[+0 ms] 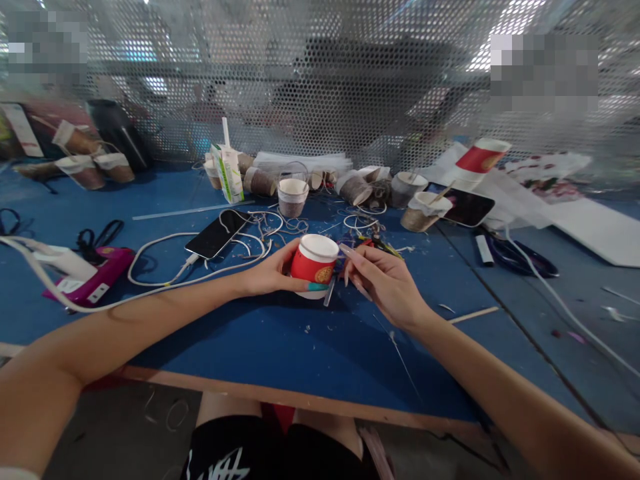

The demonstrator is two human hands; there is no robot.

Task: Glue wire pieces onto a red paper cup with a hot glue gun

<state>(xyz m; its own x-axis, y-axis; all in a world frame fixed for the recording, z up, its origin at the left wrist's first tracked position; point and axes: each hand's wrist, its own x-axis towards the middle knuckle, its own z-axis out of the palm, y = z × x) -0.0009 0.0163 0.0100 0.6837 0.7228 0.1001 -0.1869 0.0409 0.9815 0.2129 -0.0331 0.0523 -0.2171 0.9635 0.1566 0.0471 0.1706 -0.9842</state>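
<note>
A red and white paper cup (314, 263) with a gold round print stands upright in the grip of my left hand (280, 270), whose fingers wrap its left side. Just right of the cup's rim is my right hand (380, 277), thumb and forefinger pressed together in a pinch. Whatever lies between those fingertips is too small to make out. A short clear strip (329, 292) shows beside the cup's lower right. Behind both hands are loose twine (295, 227) and a tangle of small tools, partly hidden by my right hand.
Several twine-wrapped cups, one a handled cup (293, 198), stand or lie along the perforated metal screen (310, 80). A charging phone (219, 235), a purple power strip (95, 273) and a drink carton (229, 173) are left. Scissors (520, 257) and a wooden stick (474, 315) lie right.
</note>
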